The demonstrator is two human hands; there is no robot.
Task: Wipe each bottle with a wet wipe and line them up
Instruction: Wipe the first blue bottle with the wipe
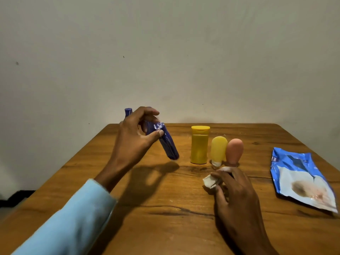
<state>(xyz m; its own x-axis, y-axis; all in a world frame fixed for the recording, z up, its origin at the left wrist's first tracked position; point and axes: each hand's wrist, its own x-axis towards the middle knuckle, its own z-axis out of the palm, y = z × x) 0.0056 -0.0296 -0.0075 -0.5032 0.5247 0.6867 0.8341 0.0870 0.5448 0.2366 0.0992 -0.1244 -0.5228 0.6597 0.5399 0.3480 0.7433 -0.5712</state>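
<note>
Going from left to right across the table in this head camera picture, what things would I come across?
Blue bottle tilted in the left hand → tall yellow bottle → small yellow bottle → pink bottle → blue wet-wipe pack.

Left arm wears a light blue long sleeve [73, 214] with a soft, slightly fuzzy cuff at the wrist; right forearm bare.

Glossy blue plastic bottle [166, 142], matt yellow plastic bottle [199, 147], grained wooden table [165, 208], shiny crinkled plastic wipes pack [301, 178], soft white wipe [210, 182]
</note>
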